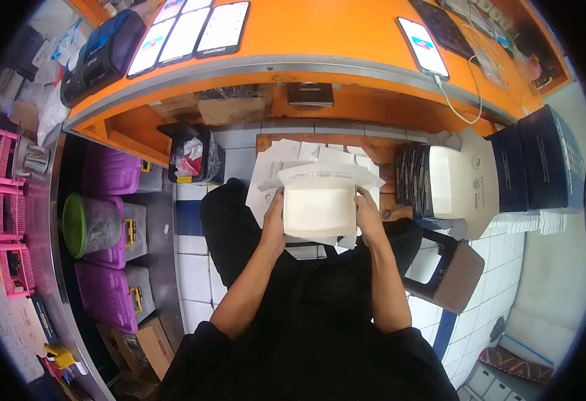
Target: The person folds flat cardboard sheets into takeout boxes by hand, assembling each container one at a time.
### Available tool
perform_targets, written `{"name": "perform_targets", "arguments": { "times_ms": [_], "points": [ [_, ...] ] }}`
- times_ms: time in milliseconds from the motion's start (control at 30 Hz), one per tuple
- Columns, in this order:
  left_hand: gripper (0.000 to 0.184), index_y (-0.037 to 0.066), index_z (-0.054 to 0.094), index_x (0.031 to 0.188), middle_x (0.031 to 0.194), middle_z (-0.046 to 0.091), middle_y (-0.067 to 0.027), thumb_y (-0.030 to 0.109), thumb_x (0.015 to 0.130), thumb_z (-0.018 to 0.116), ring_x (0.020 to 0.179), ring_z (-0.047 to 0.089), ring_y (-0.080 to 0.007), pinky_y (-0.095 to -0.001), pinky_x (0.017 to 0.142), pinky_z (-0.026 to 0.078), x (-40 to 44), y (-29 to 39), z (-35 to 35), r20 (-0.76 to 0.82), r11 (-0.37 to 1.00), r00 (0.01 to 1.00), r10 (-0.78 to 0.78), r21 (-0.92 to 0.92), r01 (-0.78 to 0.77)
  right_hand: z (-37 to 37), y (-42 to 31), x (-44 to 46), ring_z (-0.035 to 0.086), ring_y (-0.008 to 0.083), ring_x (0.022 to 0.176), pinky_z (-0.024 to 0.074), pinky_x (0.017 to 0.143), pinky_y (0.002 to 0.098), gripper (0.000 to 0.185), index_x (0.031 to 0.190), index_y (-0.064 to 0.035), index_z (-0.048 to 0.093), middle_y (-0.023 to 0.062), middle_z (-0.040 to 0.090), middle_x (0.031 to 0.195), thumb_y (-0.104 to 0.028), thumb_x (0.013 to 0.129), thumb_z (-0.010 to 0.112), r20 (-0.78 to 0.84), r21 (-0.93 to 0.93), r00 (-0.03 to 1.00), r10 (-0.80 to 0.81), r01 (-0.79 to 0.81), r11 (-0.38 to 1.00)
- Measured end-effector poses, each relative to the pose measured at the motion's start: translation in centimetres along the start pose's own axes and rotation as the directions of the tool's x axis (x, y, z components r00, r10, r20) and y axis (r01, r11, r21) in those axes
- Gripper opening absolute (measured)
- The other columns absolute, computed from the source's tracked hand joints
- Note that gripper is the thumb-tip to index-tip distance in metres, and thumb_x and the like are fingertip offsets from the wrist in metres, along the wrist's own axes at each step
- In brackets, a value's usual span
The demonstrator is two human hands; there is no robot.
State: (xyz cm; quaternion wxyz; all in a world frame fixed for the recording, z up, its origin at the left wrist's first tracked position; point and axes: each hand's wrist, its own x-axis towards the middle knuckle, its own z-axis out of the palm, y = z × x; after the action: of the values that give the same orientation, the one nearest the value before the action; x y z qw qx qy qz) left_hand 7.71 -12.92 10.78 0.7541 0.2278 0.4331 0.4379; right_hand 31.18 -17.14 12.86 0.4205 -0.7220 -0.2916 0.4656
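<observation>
Between my two hands is a cardboard box, white inside, with its printed lid flap standing up at the far side. My left hand grips its left wall, and my right hand grips the right wall. Under and behind it, flat white box blanks are spread on a low wooden bench. To the right, another open box stands on its side against a row of dark printed boxes, its lid spread outward.
Ahead is an orange counter carrying several phones. Stacked dark boxes rise at right, above a brown stool. A black bin stands front left. Purple-lidded tubs fill a shelf at left.
</observation>
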Motion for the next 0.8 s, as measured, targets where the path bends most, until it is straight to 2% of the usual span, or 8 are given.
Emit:
{"name": "perform_targets", "arguments": {
  "times_ms": [167,267,433,500,533,600,733,800],
  "points": [
    [0.054,0.000,0.038,0.155,0.152,0.048,-0.0118,0.034,0.112,0.041,0.140,0.045,-0.0220,-0.0345,0.115,0.037,-0.3,0.9,0.3,0.025,0.998,0.999,-0.021,-0.066,0.023,-0.1,-3.1,-0.9,0.064,0.0222,0.100,0.0495,0.089,0.0330,0.049,0.138,0.0019,0.057,0.0162,0.069,0.108,-0.023,0.096,0.048,0.135,0.181,0.986,0.101,-0.125,0.975],
    [0.049,0.004,0.040,0.151,0.146,0.050,-0.0092,0.031,0.111,0.045,0.135,0.048,-0.0193,-0.0335,0.112,0.040,-0.6,0.9,0.9,-0.070,0.995,0.997,-0.039,-0.092,0.033,-0.5,-2.5,0.0,0.064,0.0222,0.100,0.0517,0.089,0.0335,0.049,0.136,0.0052,0.057,0.0147,0.067,0.115,-0.020,0.095,0.049,0.140,0.107,0.978,0.156,-0.172,0.979],
    [0.044,0.004,0.046,0.146,0.139,0.055,-0.0076,0.030,0.111,0.048,0.129,0.051,-0.0173,-0.0313,0.109,0.041,-0.5,0.3,0.6,-0.071,1.000,0.997,-0.006,-0.015,0.005,-0.4,0.7,2.3,0.068,0.0292,0.102,0.0522,0.091,0.0366,0.046,0.124,0.0059,0.066,0.0205,0.071,0.114,-0.030,0.101,0.050,0.090,-0.167,0.996,-0.019,0.033,0.985],
    [0.043,0.004,0.048,0.144,0.136,0.057,-0.0078,0.030,0.110,0.050,0.127,0.052,-0.0170,-0.0310,0.107,0.042,-0.3,0.0,0.5,-0.092,1.000,0.996,0.019,0.004,-0.019,-0.5,-1.7,1.3,0.070,0.0368,0.105,0.0521,0.094,0.0396,0.047,0.119,0.0027,0.071,0.0274,0.071,0.116,-0.036,0.102,0.050,0.051,-0.524,0.995,-0.085,0.099,0.846],
    [0.043,0.004,0.048,0.144,0.136,0.057,-0.0078,0.030,0.110,0.050,0.127,0.052,-0.0170,-0.0310,0.107,0.042,-0.1,0.0,0.5,-0.093,1.000,0.995,0.021,0.006,-0.021,-0.2,-3.5,0.3,0.070,0.0368,0.105,0.0521,0.094,0.0396,0.047,0.119,0.0027,0.071,0.0274,0.071,0.116,-0.036,0.102,0.050,0.052,-0.522,0.995,-0.086,0.101,0.847],
    [0.045,0.002,0.050,0.142,0.135,0.058,-0.0105,0.031,0.108,0.055,0.124,0.054,-0.0180,-0.0311,0.105,0.043,0.0,0.0,0.6,-0.180,0.996,0.983,0.045,0.080,-0.031,0.6,-6.1,-1.2,0.066,0.0453,0.109,0.0498,0.097,0.0531,0.049,0.111,0.0029,0.072,0.0273,0.070,0.117,-0.041,0.101,0.053,-0.030,-0.729,1.000,0.004,-0.024,0.684],
    [0.048,-0.001,0.052,0.139,0.132,0.060,-0.0131,0.033,0.105,0.059,0.122,0.056,-0.0192,-0.0311,0.104,0.044,0.3,0.2,0.9,-0.264,0.995,0.963,0.049,0.097,-0.024,1.2,-2.0,0.0,0.068,0.0400,0.105,0.0517,0.094,0.0478,0.048,0.110,0.0029,0.071,0.0248,0.070,0.115,-0.042,0.102,0.055,-0.120,-0.694,0.962,-0.244,0.095,0.714],
    [0.049,-0.002,0.054,0.135,0.130,0.061,-0.0140,0.034,0.104,0.061,0.120,0.057,-0.0197,-0.0312,0.103,0.045,0.5,-0.3,0.5,-0.282,0.995,0.959,0.008,0.094,0.019,1.6,1.6,1.7,0.066,0.0307,0.107,0.0519,0.091,0.0409,0.046,0.112,0.0019,0.067,0.0200,0.070,0.114,-0.042,0.104,0.055,-0.132,-0.118,0.981,-0.144,0.129,0.985]
  ]
}}
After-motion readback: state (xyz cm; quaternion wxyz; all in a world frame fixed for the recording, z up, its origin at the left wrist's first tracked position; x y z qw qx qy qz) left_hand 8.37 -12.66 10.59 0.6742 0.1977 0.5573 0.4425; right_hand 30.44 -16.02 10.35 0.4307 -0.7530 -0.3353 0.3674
